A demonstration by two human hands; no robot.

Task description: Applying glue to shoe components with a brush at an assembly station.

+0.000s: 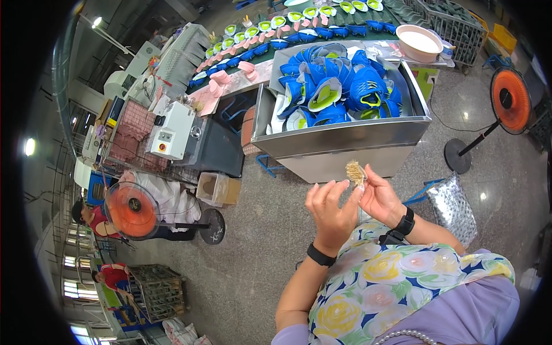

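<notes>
A small brush (355,171) with tan, stiff-looking bristles is held up in front of my chest, bristles upward. Thumb and fingers of my right hand (380,198) pinch it from the right. From the left, my left hand (332,210) closes on its lower part with thumb and forefinger, the other fingers bent and a little apart. The brush's base is mostly covered by my fingers. Just beyond my hands stands a metal-sided bin (345,144), heaped with blue and lime-green shoe uppers (325,95).
Behind the bin, a long curved table carries rows of shoe uppers (307,35) and a pink basin (420,43). Orange fans stand left (135,204) and right (507,98). A silver-covered stool (451,210) is beside my right arm. Machines and two people are at left.
</notes>
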